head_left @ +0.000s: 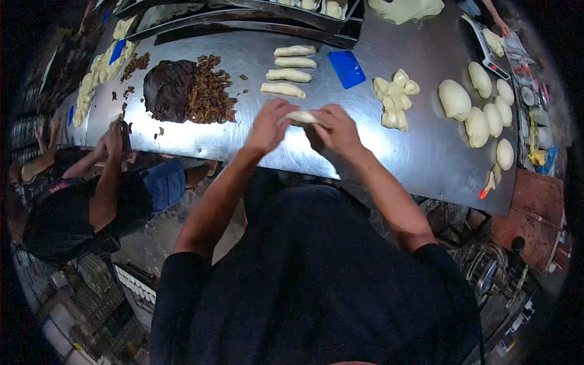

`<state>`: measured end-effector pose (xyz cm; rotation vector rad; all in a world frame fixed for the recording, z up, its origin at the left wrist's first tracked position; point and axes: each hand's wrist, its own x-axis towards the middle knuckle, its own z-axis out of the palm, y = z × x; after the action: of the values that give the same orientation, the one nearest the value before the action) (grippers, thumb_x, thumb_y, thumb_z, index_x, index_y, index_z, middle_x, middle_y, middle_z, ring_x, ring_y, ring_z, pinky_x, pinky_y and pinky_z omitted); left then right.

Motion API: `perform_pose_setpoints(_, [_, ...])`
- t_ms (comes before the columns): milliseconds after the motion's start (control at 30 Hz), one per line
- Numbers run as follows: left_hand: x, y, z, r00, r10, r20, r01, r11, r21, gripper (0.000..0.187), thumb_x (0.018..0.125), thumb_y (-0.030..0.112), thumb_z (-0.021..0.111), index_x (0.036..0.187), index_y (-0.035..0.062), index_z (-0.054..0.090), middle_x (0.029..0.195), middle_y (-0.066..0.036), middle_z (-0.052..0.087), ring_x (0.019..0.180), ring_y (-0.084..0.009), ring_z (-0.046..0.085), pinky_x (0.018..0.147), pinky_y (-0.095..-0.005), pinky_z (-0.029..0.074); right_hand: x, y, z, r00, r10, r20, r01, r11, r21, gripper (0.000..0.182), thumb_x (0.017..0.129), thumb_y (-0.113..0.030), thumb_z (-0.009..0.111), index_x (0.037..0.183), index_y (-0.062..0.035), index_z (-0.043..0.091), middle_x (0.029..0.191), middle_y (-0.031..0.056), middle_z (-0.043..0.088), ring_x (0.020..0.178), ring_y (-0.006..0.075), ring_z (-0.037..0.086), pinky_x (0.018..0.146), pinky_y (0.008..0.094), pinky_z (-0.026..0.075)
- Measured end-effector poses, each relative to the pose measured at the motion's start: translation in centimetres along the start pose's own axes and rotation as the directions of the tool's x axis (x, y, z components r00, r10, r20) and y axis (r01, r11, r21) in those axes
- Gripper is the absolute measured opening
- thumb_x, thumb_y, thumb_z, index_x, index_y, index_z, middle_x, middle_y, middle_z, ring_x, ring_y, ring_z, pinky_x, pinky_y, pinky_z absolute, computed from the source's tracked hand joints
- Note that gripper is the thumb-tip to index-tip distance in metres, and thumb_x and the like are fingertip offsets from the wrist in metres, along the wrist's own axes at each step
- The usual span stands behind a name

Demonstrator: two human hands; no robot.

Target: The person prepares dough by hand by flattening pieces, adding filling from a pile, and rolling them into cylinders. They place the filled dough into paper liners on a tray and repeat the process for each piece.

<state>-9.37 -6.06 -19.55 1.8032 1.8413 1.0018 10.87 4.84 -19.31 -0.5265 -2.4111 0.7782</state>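
Between my two hands, just above the near edge of the steel table, is a short pale dough roll (303, 117). My left hand (269, 126) has its fingers closed on the roll's left end. At the other end my right hand (339, 128) grips it, fingers curled. Right beyond them several rolled dough pieces (287, 74) lie in a column. A blue scraper (347, 69) rests flat to their right. Farther right is a cluster of small cut dough pieces (394, 100). To the left sit a dark mound of filling (169, 91) and brown chopped filling (210, 94).
Metal trays (255, 25) stand along the far side of the steel table (426, 161). Large dough balls (477, 126) and a scale (485, 48) occupy the right end. On the left, a co-worker (97, 194) works at the table near a long row of dough (97, 76).
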Motion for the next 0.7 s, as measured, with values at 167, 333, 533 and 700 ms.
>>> perform_pose_setpoints(167, [-1.7, -3.1, -1.3, 0.986, -0.124, 0.115, 0.068, 0.913, 0.402, 0.051, 0.088, 0.016, 0.062, 0.138, 0.0117, 0.055, 0.141, -0.016, 0.049, 0.129, -0.0366, 0.045, 0.103, -0.0493, 0.04, 3.3, 3.0, 2.6, 0.955, 0.211, -0.208, -0.239, 0.963, -0.121, 0.041, 0.08, -0.031, 0.073, 0.112, -0.0062, 0.068, 0.107, 0.0151, 0.064, 0.1, 0.037, 0.06, 0.088, 0.0479, 0.048])
perform_pose_setpoints(333, [-3.0, 0.3, 1.1, 0.965, -0.026, 0.26, -0.093, 0.897, 0.432, 0.068, 0.094, 0.036, 0.061, 0.149, 0.0073, 0.035, 0.159, -0.016, 0.026, 0.147, -0.0399, 0.02, 0.115, -0.0598, 0.022, 8.3, 7.3, -2.0, 0.691, 0.628, -0.357, -0.71, 0.5, -0.496, 0.078, 0.08, -0.043, 0.074, 0.139, -0.0008, 0.045, 0.12, 0.0255, 0.061, 0.114, 0.0389, 0.058, 0.096, 0.0496, 0.045])
perform_pose_setpoints(533, [-3.7, -1.7, 1.4, 0.997, -0.027, 0.075, -0.007, 0.91, 0.413, 0.069, 0.093, 0.038, 0.061, 0.149, 0.0082, 0.035, 0.158, -0.015, 0.028, 0.147, -0.0379, 0.022, 0.116, -0.0586, 0.022, 9.2, 11.2, -1.9, 0.71, 0.703, -0.038, -0.661, 0.646, -0.382, 0.068, 0.08, -0.035, 0.074, 0.132, 0.0008, 0.048, 0.11, 0.03, 0.065, 0.103, 0.044, 0.064, 0.087, 0.0528, 0.05])
perform_pose_setpoints(700, [-4.4, -2.7, 1.2, 0.975, -0.14, -0.172, 0.14, 0.99, -0.01, 0.047, 0.087, 0.015, 0.068, 0.131, 0.003, 0.056, 0.138, -0.017, 0.053, 0.131, -0.0363, 0.047, 0.108, -0.044, 0.04, 6.0, -3.7, -1.7, 0.872, 0.488, -0.047, -0.486, 0.849, -0.209, 0.04, 0.09, -0.015, 0.058, 0.123, -0.0024, 0.04, 0.078, 0.0263, 0.066, 0.069, 0.0476, 0.064, 0.065, 0.058, 0.05])
